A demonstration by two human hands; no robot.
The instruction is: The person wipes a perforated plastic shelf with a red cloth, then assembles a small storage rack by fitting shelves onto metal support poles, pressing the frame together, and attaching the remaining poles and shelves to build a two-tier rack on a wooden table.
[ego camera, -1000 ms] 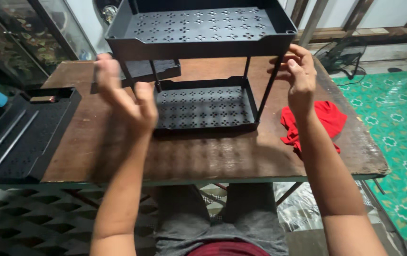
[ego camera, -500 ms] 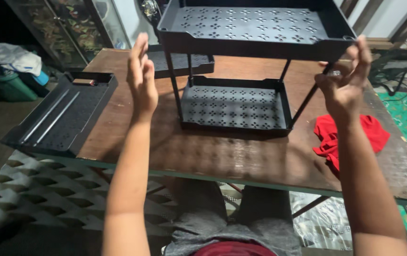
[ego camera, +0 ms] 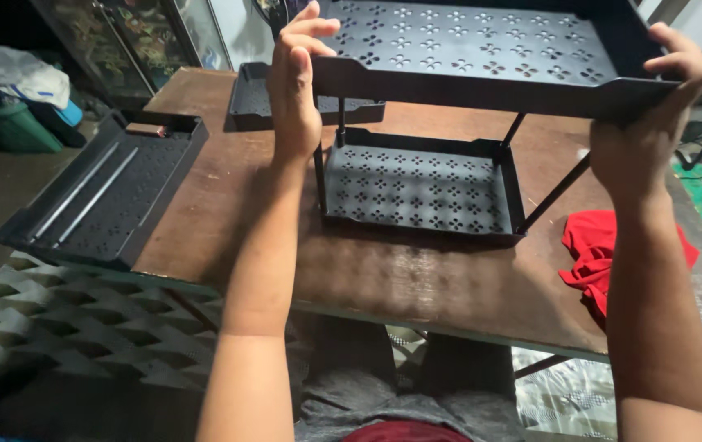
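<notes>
**Upper shelf held by its two ends, with little keeping it steady**

The left hand [ego camera: 293, 90] grips the left end of the black perforated metal upper tray [ego camera: 482, 49], fingers curled together over the rim and thumb pressed against the outer wall. The right hand [ego camera: 645, 131] clasps the right end the same way, fingers hooked over the top edge and the palm under the corner. The tray sits raised on thin black metal posts [ego camera: 551, 196] above the matching black perforated lower tray [ego camera: 420, 184], which rests flat near the middle of the brown wooden table [ego camera: 416, 278], closer to its far edge.

The likely trouble is in the posts. The right one leans at a slant, so uneven pressure from either hand could rack the frame sideways or pop a post from its socket; whether the joints are seated cannot be told from here. A skewed push could also slide the lower tray across the table.

A third black perforated tray [ego camera: 105, 196] overhangs the table's left edge with two grey metal rods [ego camera: 81, 200] lying in it; a nudge from the left elbow could tip it off. A crumpled red cloth [ego camera: 596, 254] lies at the right edge, and another black tray piece [ego camera: 257, 98] lies at the far left corner.
</notes>
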